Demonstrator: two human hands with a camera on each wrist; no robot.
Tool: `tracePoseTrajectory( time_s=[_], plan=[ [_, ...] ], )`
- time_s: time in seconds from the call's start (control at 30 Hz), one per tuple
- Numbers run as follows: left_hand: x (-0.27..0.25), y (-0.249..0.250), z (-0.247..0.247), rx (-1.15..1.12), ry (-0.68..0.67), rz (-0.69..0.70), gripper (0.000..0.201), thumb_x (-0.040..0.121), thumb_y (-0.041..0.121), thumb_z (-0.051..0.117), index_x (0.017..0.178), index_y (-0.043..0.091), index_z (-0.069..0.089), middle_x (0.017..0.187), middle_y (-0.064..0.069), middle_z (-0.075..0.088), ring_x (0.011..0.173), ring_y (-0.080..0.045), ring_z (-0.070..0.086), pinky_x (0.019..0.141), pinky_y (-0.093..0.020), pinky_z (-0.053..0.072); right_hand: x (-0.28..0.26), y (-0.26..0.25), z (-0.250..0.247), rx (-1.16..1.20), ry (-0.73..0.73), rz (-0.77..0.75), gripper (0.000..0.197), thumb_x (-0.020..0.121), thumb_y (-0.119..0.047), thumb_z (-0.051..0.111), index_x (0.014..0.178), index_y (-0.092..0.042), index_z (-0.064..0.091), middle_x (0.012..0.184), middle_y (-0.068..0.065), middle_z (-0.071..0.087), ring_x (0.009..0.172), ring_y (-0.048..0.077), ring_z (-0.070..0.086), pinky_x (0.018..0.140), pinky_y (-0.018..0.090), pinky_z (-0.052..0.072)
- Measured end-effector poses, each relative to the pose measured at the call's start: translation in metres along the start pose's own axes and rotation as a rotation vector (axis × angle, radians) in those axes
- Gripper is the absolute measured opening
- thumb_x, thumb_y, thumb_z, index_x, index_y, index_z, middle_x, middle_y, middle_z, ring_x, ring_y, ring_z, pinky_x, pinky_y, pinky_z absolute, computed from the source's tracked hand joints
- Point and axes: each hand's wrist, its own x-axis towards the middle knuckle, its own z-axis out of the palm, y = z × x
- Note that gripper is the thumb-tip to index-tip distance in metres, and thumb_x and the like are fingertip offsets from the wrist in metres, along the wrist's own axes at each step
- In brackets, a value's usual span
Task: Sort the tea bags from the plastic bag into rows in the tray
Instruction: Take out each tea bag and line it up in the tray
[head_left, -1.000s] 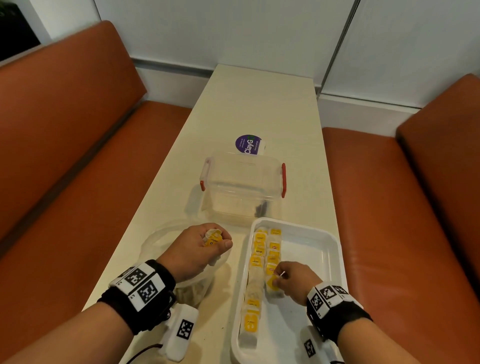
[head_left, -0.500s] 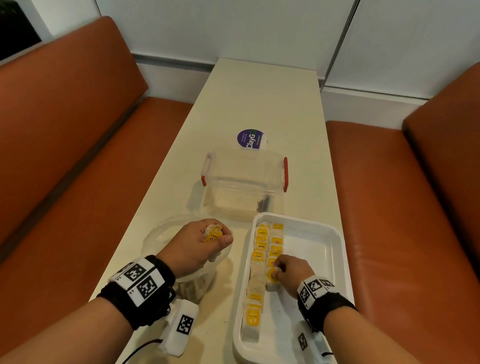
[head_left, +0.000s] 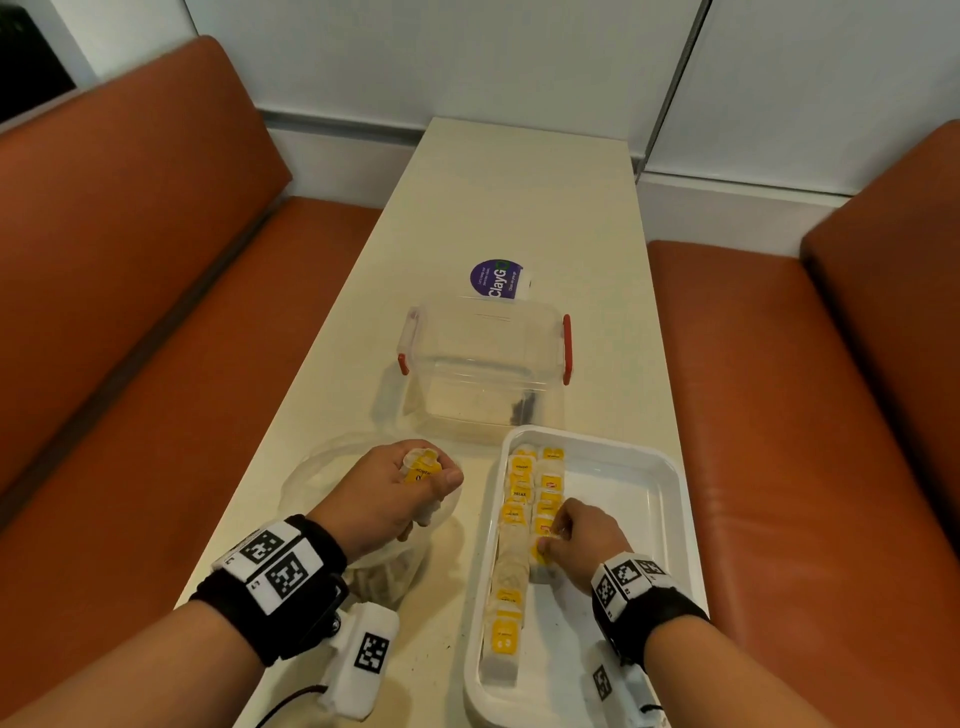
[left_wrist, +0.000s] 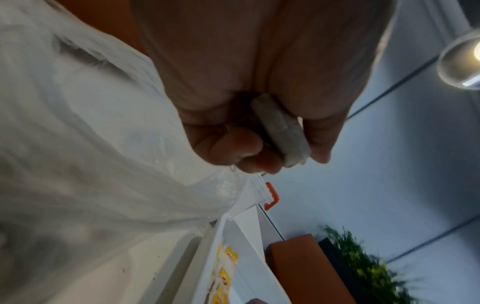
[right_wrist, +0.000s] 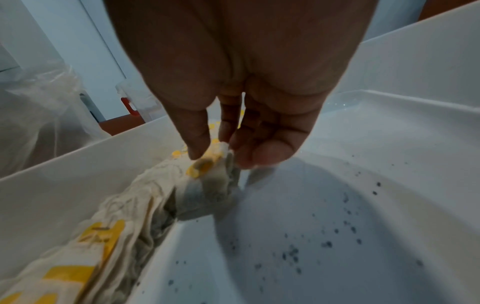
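1. Right hand (head_left: 582, 540) pinched a tea bag (right_wrist: 207, 164) at the near end of the second row in the white tray (head_left: 670, 499), seemingly to butt it against its neighbour; first row ran full along the tray's 9 o'clock wall.
2. Left hand (head_left: 384, 493) stayed clenched round spare tea bags (head_left: 422, 465) over the plastic bag (head_left: 311, 478) at 9 o'clock of the tray, likely staged as next feed.
3. Versus earlier frame: both hands held position; the right hand's pinch looked unchanged; only the camera view moved.
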Motion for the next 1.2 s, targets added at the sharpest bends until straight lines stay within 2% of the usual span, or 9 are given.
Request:
tracePoseTrajectory(
  time_s=[0.07, 0.13, 0.27, 0.4, 0.5, 0.73, 1.0, 1.13, 1.2],
  plan=[
    [0.0, 0.001, 0.001, -0.168, 0.025, -0.059, 0.042, 0.071, 0.048, 0.076, 0.084, 0.01, 0.064, 0.066, -0.005, 0.057, 0.053, -0.018, 0.05, 0.042, -0.025, 0.037, -0.003, -0.008, -0.007, 0.033, 0.088, -0.056, 0.019, 0.086, -0.033, 0.064, 0.087, -0.021, 0.05, 0.091, -0.001, 0.057, 0.079, 0.013, 0.053, 0.063, 0.021, 0.036],
    [-0.001, 0.003, 0.002, -0.328, 0.035, -0.148, 0.057, 0.075, 0.062, 0.066, 0.09, 0.008, 0.062, 0.069, -0.006, 0.057, 0.055, -0.019, 0.049, 0.041, -0.024, 0.035, -0.008, -0.025, -0.017, 0.098, 0.158, -0.174, 0.018, 0.086, -0.035, 0.063, 0.088, -0.021, 0.053, 0.088, -0.002, 0.057, 0.079, 0.013, 0.053, 0.064, 0.02, 0.036],
    [0.001, 0.002, 0.005, -0.454, 0.022, -0.248, 0.071, 0.079, 0.073, 0.036, 0.091, 0.009, 0.064, 0.07, -0.008, 0.058, 0.056, -0.022, 0.051, 0.042, -0.025, 0.033, -0.03, -0.076, -0.04, 0.239, 0.212, -0.461, 0.011, 0.086, -0.037, 0.065, 0.091, -0.029, 0.059, 0.085, -0.011, 0.058, 0.072, 0.006, 0.053, 0.067, 0.02, 0.044],
    [0.004, 0.002, 0.011, -0.508, 0.02, -0.289, 0.077, 0.08, 0.075, 0.031, 0.094, 0.007, 0.064, 0.068, -0.012, 0.056, 0.056, -0.023, 0.053, 0.041, -0.026, 0.036, -0.046, -0.109, -0.051, 0.228, 0.168, -0.642, 0.026, 0.081, -0.043, 0.07, 0.104, -0.033, 0.065, 0.089, -0.014, 0.056, 0.069, 0.0, 0.048, 0.066, 0.013, 0.041],
    [0.005, 0.002, 0.014, -0.503, 0.012, -0.289, 0.082, 0.079, 0.076, 0.03, 0.101, 0.004, 0.062, 0.067, -0.014, 0.053, 0.056, -0.024, 0.053, 0.042, -0.027, 0.037, -0.043, -0.117, -0.047, 0.073, 0.125, -0.619, 0.044, 0.078, -0.046, 0.072, 0.118, -0.033, 0.061, 0.1, -0.014, 0.053, 0.079, -0.002, 0.045, 0.073, 0.016, 0.038],
    [0.002, 0.005, 0.02, -0.53, 0.003, -0.232, 0.07, 0.082, 0.071, 0.031, 0.099, 0.007, 0.054, 0.064, -0.01, 0.051, 0.054, -0.021, 0.05, 0.045, -0.027, 0.036, -0.045, -0.118, -0.042, 0.12, 0.152, -0.625, 0.02, 0.077, -0.028, 0.074, 0.092, -0.024, 0.062, 0.095, -0.012, 0.05, 0.069, -0.006, 0.041, 0.063, 0.009, 0.031],
    [0.002, 0.003, 0.025, -0.561, 0.026, -0.248, 0.071, 0.073, 0.076, 0.038, 0.096, 0.011, 0.057, 0.068, -0.006, 0.053, 0.055, -0.018, 0.048, 0.044, -0.026, 0.033, -0.047, -0.116, -0.048, 0.206, 0.068, -0.552, 0.012, 0.089, -0.032, 0.063, 0.093, -0.022, 0.067, 0.086, -0.012, 0.058, 0.067, 0.001, 0.048, 0.062, 0.016, 0.036],
    [0.001, 0.003, 0.027, -0.56, 0.014, -0.236, 0.086, 0.072, 0.078, 0.038, 0.111, 0.004, 0.06, 0.074, -0.009, 0.056, 0.058, -0.019, 0.052, 0.042, -0.025, 0.033, -0.046, -0.113, -0.051, 0.25, 0.071, -0.522, 0.011, 0.089, -0.03, 0.064, 0.097, -0.024, 0.07, 0.08, -0.017, 0.062, 0.069, -0.005, 0.052, 0.064, 0.009, 0.036],
    [0.0, 0.006, 0.03, -0.53, 0.043, -0.208, 0.083, 0.072, 0.076, 0.039, 0.108, 0.004, 0.06, 0.076, -0.01, 0.058, 0.059, -0.019, 0.053, 0.041, -0.024, 0.033, -0.045, -0.112, -0.051, 0.275, 0.119, -0.509, 0.007, 0.087, -0.029, 0.067, 0.092, -0.026, 0.069, 0.077, -0.019, 0.06, 0.069, -0.006, 0.052, 0.063, 0.007, 0.036]
  ],
)
